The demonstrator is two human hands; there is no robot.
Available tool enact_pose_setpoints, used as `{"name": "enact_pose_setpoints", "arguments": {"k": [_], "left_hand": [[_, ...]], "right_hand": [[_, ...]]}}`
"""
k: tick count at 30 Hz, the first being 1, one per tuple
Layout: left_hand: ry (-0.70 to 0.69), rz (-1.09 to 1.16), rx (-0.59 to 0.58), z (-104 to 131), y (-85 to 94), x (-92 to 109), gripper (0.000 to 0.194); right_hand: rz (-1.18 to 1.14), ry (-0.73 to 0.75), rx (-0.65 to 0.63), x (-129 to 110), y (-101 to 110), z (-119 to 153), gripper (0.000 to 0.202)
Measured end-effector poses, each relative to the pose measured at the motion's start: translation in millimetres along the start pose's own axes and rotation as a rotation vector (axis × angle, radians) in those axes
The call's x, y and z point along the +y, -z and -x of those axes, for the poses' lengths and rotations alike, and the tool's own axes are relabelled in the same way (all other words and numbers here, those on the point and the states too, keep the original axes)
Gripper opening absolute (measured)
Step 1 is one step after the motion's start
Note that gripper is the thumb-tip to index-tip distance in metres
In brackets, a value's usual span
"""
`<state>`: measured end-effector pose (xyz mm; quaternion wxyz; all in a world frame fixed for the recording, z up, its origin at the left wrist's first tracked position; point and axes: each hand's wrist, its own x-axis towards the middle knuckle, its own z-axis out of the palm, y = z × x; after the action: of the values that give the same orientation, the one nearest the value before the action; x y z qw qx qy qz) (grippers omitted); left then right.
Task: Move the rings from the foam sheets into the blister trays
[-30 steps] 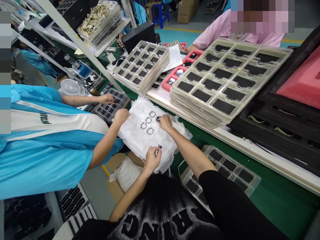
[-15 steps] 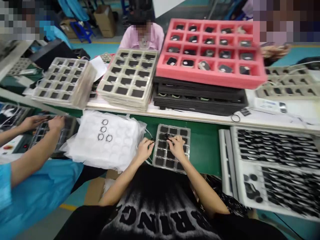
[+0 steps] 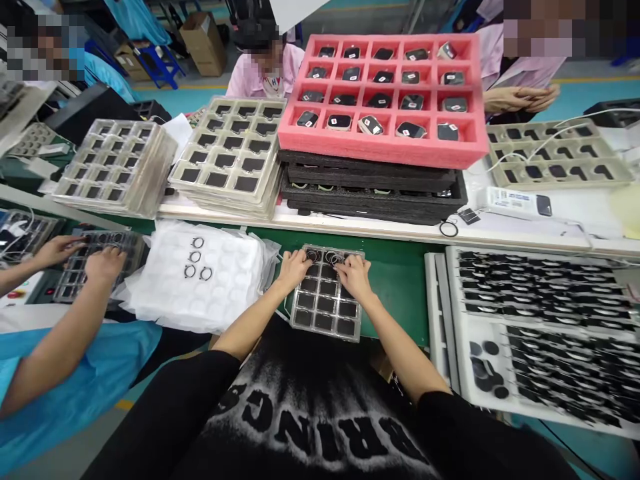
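Observation:
A clear plastic tray (image 3: 325, 322) with dark square compartments lies on the green bench in front of me. My left hand (image 3: 295, 268) is at its far left corner, thumb and fingers pinched on a thin black ring (image 3: 313, 255) over the corner compartment. With my right hand (image 3: 356, 277) I pinch another thin ring (image 3: 334, 257) at the far middle compartment. The fingertips partly cover both rings. To the left, several similar black rings (image 3: 195, 257) lie on a white, sheet-covered stack (image 3: 235, 287).
Stacked trays (image 3: 225, 160) and a pink foam tray (image 3: 380, 148) holding watch-like pieces stand on the shelf ahead. A white tray (image 3: 470, 393) of dark parts is at right. At left, a co-worker's hands (image 3: 103, 263) work over another tray. Other people sit opposite.
My left hand has moved from beside the tray to its far left corner, bringing a ring there. My right hand stays near the far compartments. The whole view has shifted slightly.

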<state>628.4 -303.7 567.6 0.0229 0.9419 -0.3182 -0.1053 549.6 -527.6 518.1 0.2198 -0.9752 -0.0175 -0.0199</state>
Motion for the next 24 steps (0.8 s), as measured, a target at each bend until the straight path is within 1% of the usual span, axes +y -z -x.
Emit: {"name": "enact_pose_setpoints", "arguments": {"k": [2,4,7,10,12,14,17,20,24], "left_hand": [[-0.02,-0.008,0.026,14.6,-6.1,1.9,0.039],[-0.051,-0.031,0.004,21.9,-11.7,5.2,0.036],[-0.054,-0.081,-0.05,21.5,-17.2,10.1,0.032],[-0.041,-0.11,-0.066,20.4,-19.4,11.8,0.03],[-0.033,-0.104,-0.066,24.3,-20.3,11.5,0.032],[0.004,-0.081,-0.055,31.4,-21.3,11.7,0.034],[0.065,-0.014,-0.045,44.1,-23.1,14.6,0.036],[0.084,0.054,-0.048,55.6,-25.9,19.9,0.037],[0.099,0.13,0.0,70.3,-32.5,26.7,0.037]], "right_hand": [[0.014,0.027,-0.015,-5.4,-4.4,14.9,0.035],[0.055,0.036,-0.063,-11.1,-9.6,20.4,0.035],[0.107,0.034,-0.124,-14.5,-14.8,16.1,0.032],[0.09,0.092,-0.146,-10.5,-13.9,15.3,0.03],[0.066,0.126,-0.113,-7.1,-12.0,23.2,0.033],[0.055,0.143,-0.05,-5.6,-11.9,35.4,0.036],[0.053,0.147,0.007,-7.9,-17.4,49.2,0.035],[0.038,0.1,0.004,-11.7,-26.1,48.2,0.033],[-0.008,0.039,0.022,-12.7,-29.5,41.4,0.032]]}}
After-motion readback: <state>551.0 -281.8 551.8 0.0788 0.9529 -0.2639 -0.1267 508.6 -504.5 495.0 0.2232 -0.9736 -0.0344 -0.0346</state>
